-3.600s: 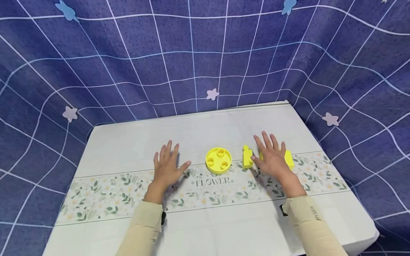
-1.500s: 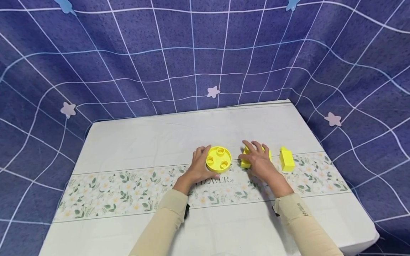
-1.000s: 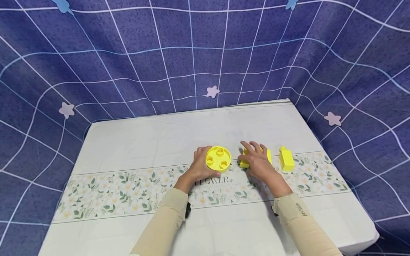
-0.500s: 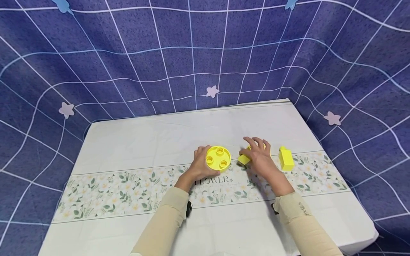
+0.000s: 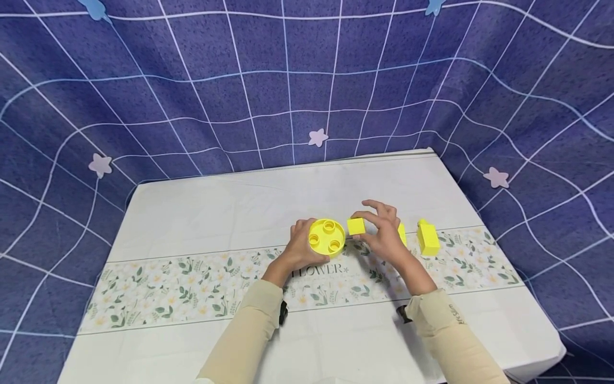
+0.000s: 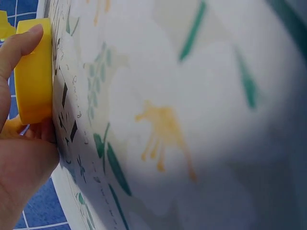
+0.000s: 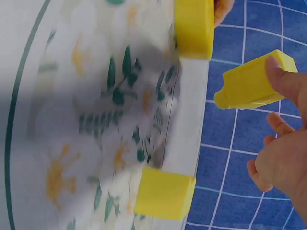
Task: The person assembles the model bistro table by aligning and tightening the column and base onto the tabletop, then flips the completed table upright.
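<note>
"What's the disc (image 5: pixel 325 238) in the left hand (image 5: pixel 298 248) made of?"
"Plastic, by its look, smooth with a soft sheen."
"And the block (image 5: pixel 356 226) pinched by the right hand (image 5: pixel 386 237)?"
"Smooth plastic too, like the outer block (image 5: pixel 429 239) to that hand's right."
"The cover (image 5: pixel 230 218) under both hands?"
"Smooth, mostly matt, faintly creased."
"The curtain (image 5: pixel 240 98) beyond them?"
"Matt cloth, like the sleeves (image 5: pixel 438 320) behind each hand."

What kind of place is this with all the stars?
Probably a little indoor corner set up for table play, though I can't be sure. Starry blue cloth hangs behind a table with a flowery white cover, where someone handles a round yellow piece and a yellow block.
</note>
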`<act>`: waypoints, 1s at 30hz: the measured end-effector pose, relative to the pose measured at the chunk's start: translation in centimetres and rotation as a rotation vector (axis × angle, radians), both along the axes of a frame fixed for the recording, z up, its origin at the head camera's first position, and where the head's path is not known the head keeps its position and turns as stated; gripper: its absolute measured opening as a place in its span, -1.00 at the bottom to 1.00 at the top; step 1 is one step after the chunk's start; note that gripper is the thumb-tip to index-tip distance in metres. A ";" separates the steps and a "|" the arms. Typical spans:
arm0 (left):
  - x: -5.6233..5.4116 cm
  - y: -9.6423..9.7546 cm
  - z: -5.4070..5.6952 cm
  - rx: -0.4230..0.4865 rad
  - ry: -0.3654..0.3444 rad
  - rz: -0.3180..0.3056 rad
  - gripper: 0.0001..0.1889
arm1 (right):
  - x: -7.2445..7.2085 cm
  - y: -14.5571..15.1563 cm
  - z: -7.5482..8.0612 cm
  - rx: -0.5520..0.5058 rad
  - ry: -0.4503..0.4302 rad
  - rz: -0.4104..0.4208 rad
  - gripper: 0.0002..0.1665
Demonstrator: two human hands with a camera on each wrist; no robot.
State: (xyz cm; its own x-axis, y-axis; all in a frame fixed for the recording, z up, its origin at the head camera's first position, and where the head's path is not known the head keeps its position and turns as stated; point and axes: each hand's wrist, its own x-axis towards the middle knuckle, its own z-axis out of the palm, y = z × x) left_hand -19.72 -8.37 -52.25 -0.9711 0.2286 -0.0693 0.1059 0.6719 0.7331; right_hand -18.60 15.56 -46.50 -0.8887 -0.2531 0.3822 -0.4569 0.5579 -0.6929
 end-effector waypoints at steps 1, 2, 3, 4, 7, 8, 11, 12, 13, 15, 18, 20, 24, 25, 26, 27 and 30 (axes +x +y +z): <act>0.0 0.0 0.0 0.001 0.002 -0.002 0.14 | 0.0 -0.1 0.0 -0.038 -0.022 0.004 -0.51; 0.0 0.0 0.0 0.002 0.005 -0.004 0.14 | 0.1 -0.2 0.1 -0.071 -0.045 0.008 -0.52; 0.0 0.0 0.1 0.002 0.008 -0.006 0.14 | 0.1 -0.3 0.1 -0.102 -0.066 0.011 -0.53; 0.0 0.0 0.1 -0.001 0.006 -0.007 0.14 | 0.2 -0.4 0.1 -0.130 -0.088 0.014 -0.53; 0.0 0.0 0.1 -0.009 0.001 -0.008 0.14 | 0.3 -0.7 0.1 -0.203 -0.167 0.025 -0.54; 0.0 0.0 0.1 -0.010 -0.001 -0.007 0.14 | 0.4 -0.7 0.1 -0.220 -0.190 0.028 -0.54; 0.0 0.0 0.1 -0.012 -0.005 -0.005 0.14 | 0.5 -1.0 0.2 -0.264 -0.263 0.034 -0.53; 0.0 0.0 0.1 -0.011 -0.005 -0.005 0.14 | 0.5 -1.1 0.2 -0.272 -0.283 0.034 -0.53; 0.0 0.0 0.1 -0.011 -0.005 -0.004 0.13 | 0.5 -1.1 0.2 -0.279 -0.301 0.035 -0.52; 0.0 0.0 0.1 -0.012 -0.005 -0.005 0.13 | 0.6 -1.3 0.1 -0.285 -0.332 0.033 -0.51; -0.1 -0.1 0.0 -0.012 -0.005 -0.004 0.14 | 0.6 -1.5 -0.2 -0.287 -0.361 0.033 -0.49; -0.1 -0.1 -0.1 -0.012 -0.005 -0.005 0.14 | 0.6 -1.7 -0.4 -0.287 -0.370 0.034 -0.48; -0.2 -0.1 -0.2 -0.012 -0.004 -0.008 0.15 | 0.6 -1.9 -0.7 -0.299 -0.385 0.045 -0.47; -0.1 -0.1 -0.2 -0.010 -0.002 -0.008 0.15 | 0.6 -2.0 -0.8 -0.303 -0.386 0.050 -0.47; -0.2 -0.1 -0.3 -0.010 -0.002 -0.009 0.15 | 0.6 -2.1 -0.8 -0.310 -0.386 0.056 -0.48; -0.2 -0.1 -0.3 -0.010 -0.002 -0.010 0.15 | 0.6 -2.1 -0.9 -0.317 -0.388 0.061 -0.48; -0.1 -0.1 -0.3 -0.012 -0.007 -0.011 0.16 | 0.7 -2.3 -1.1 -0.324 -0.386 0.077 -0.49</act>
